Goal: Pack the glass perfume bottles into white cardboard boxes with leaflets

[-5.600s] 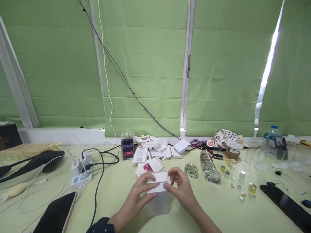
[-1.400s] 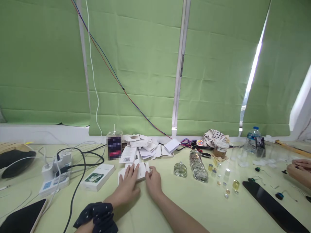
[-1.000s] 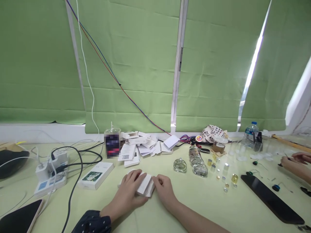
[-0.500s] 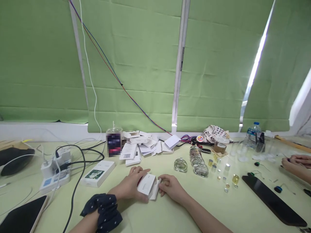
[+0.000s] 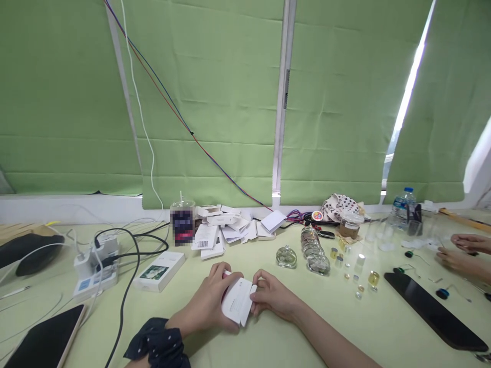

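Observation:
A small white printed carton [image 5: 235, 300] is held low over the table in front of me. My left hand [image 5: 207, 299] grips its body, thumb along the near side and fingers behind the top. On the carton's right end, a flap [image 5: 248, 305] stands out, and my right hand [image 5: 273, 296] pinches its edge between thumb and fingers. A dark scrunchie with white dots circles my left wrist. Beyond my right hand sits a flat round glass bottle [image 5: 286, 257]. What the carton holds is hidden.
A pile of white cartons [image 5: 230, 225] lies at the back. Left are another white box [image 5: 160, 271], a power strip [image 5: 95, 281] with cables, and a phone [image 5: 46, 335]. Glass bottles [image 5: 315, 250], small caps [image 5: 373, 278] and a black strip [image 5: 433, 312] lie right, near another person's hands [image 5: 464, 258].
The carton has turned in my left hand, and its flap now lies more in line with the printed face. My right fingers have shifted onto the flap's edge. The view has moved slightly.

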Demonstrator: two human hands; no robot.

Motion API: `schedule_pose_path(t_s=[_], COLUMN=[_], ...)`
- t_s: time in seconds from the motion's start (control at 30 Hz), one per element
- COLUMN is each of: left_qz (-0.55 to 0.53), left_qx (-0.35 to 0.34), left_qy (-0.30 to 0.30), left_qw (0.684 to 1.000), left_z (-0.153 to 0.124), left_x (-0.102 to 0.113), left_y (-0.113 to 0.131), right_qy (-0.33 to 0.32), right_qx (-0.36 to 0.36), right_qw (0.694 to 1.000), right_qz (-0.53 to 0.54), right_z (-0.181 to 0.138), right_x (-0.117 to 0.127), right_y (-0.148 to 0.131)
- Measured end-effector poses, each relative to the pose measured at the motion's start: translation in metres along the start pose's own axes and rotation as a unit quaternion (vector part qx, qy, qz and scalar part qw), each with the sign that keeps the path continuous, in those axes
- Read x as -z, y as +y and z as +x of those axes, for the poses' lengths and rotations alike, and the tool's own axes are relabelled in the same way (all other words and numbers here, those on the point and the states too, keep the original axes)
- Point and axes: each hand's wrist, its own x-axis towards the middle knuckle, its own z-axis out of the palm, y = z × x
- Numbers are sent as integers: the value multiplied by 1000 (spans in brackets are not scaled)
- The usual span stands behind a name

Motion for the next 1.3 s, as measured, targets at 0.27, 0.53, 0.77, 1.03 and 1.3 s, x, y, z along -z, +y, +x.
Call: schedule_pose_path(t_s=[0.27,0.53,0.77,1.03,1.3], left_qz=[-7,168,-39,-414,-389], left_qx=[-12,-92,81,119,68], left_qy=[-14,18,165,122,112], left_qw=[1000,981,982,894,912], left_z=[-3,5,4,7,-3], left_x=[-1,0,-31,-41,-33], left_y=[2,15,9,22,0], right_qy=[-15,-26,199,93,195], right_qx=[14,-8,116,181,296], right_qw=[1000,999,965,875,820], right_qz=[-3,-24,-123,-439,-450], right_z=[2,-5,3,-7,-9], right_x=[6,0,-10,-30,-15], right_y=[7,-3,4,18,-4])
